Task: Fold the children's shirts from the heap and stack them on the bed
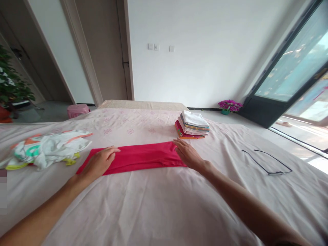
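A red garment (143, 155), folded into a long flat strip, lies across the bed in front of me; its exact kind cannot be made out. My left hand (101, 160) rests over its left part with the fingers stretched out. Over the right end lies my right hand (188, 153), palm down, its fingers extended along the fabric. Neither hand grips the cloth. Just behind my right hand stands a neat stack of folded clothes (193, 125), with a white piece on top.
Crumpled white clothes (51, 148) with orange and yellow edging lie at left. Eyeglasses (269, 164) rest on the bedsheet (153, 212) at right. Beyond the bed are a pink stool (78, 110), purple flowers (230, 105) in a pot and a glass door (289, 68).
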`<action>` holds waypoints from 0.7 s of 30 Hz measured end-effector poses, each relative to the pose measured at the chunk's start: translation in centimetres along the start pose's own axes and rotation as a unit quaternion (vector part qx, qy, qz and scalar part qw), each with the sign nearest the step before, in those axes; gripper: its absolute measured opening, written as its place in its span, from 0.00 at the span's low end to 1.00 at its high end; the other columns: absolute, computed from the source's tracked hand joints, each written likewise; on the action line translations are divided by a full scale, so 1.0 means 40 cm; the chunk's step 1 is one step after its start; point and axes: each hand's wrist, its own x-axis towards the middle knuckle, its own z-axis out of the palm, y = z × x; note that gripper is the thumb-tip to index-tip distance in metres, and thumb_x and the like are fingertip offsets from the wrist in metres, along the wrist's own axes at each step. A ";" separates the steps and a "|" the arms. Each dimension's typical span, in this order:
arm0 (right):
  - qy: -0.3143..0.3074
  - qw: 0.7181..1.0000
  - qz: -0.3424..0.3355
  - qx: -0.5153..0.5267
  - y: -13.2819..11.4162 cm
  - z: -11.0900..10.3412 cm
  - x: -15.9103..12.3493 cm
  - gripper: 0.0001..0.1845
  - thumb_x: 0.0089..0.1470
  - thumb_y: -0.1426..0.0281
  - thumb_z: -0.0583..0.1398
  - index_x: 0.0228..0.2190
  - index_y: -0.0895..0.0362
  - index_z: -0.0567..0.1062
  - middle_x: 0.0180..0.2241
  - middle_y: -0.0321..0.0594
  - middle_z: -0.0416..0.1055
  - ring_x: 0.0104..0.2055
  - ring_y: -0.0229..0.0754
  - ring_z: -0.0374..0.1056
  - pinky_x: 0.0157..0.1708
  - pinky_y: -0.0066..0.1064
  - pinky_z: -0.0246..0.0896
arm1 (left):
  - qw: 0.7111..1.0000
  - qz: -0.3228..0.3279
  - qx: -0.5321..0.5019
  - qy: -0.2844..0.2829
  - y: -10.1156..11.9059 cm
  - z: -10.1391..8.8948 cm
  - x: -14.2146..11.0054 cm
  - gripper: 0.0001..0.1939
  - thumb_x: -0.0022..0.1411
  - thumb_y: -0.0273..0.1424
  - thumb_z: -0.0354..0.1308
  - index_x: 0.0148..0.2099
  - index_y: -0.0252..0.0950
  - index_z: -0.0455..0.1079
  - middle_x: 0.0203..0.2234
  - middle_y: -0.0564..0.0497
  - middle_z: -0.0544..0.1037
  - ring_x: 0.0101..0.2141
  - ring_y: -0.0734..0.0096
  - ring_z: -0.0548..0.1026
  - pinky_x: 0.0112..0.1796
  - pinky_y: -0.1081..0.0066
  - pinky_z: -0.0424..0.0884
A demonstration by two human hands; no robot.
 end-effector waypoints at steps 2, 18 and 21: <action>-0.032 0.998 0.003 -0.057 -0.034 0.049 0.030 0.28 0.67 0.63 0.46 0.63 0.64 0.62 0.65 0.54 0.57 0.69 0.53 0.48 0.65 0.48 0.47 | 0.999 0.027 0.008 -0.019 0.042 0.054 0.026 0.26 0.67 0.39 0.42 0.57 0.33 0.71 0.57 0.44 0.73 0.60 0.61 0.68 0.61 0.61 0.61; -0.148 0.972 0.140 -0.115 0.085 0.106 0.017 0.36 0.68 0.53 0.39 0.68 0.61 0.49 0.70 0.45 0.39 0.72 0.47 0.36 0.68 0.47 0.36 | 0.970 -0.041 0.232 -0.050 -0.141 0.060 -0.047 0.32 0.68 0.46 0.42 0.69 0.40 0.55 0.67 0.41 0.58 0.66 0.52 0.55 0.62 0.51 0.50; -0.137 0.974 0.141 -0.114 0.092 0.117 0.014 0.36 0.68 0.54 0.39 0.68 0.61 0.50 0.71 0.44 0.39 0.72 0.47 0.36 0.68 0.47 0.35 | 0.968 -0.095 0.229 -0.035 -0.160 0.040 -0.072 0.32 0.66 0.44 0.45 0.69 0.40 0.57 0.67 0.39 0.58 0.65 0.47 0.57 0.59 0.49 0.54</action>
